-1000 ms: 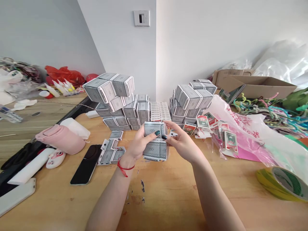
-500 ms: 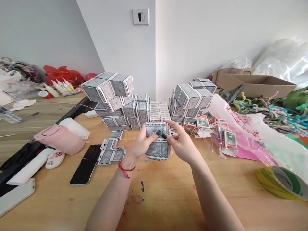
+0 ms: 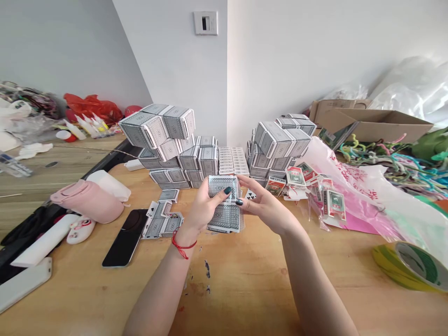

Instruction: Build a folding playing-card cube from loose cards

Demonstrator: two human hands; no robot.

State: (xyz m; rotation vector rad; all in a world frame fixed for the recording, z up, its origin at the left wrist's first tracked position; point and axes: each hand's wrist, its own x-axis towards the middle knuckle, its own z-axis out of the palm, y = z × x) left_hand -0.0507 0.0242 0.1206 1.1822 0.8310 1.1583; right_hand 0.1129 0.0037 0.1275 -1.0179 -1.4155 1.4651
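Note:
Between my two hands is a block of folded playing cards point(image 3: 224, 218), grey patterned backs facing up. My left hand point(image 3: 204, 205) grips its left side, thumb lying across the top face. At the right edge, my right hand point(image 3: 265, 205) pinches the block between thumb and fingers; its far fingertips are partly hidden. To the left, loose folded cards point(image 3: 170, 226) lie on the table. Behind my hands rise stacks of joined card cubes, one at left point(image 3: 159, 128) and one at right point(image 3: 276, 140), with a row of card edges point(image 3: 233, 159) between them.
A black phone point(image 3: 125, 238), a pink bottle point(image 3: 91, 201) and a computer mouse point(image 3: 81, 229) lie at left. On the right are red-and-green card boxes point(image 3: 334, 204), a plastic bag point(image 3: 364, 191), yellow tape point(image 3: 392, 266) and a cardboard box point(image 3: 381, 125). A wall stands behind.
Both hands and the card block have shifted slightly left. My right thumb has moved from the block's top to its right edge, and the right fingers have spread a little.

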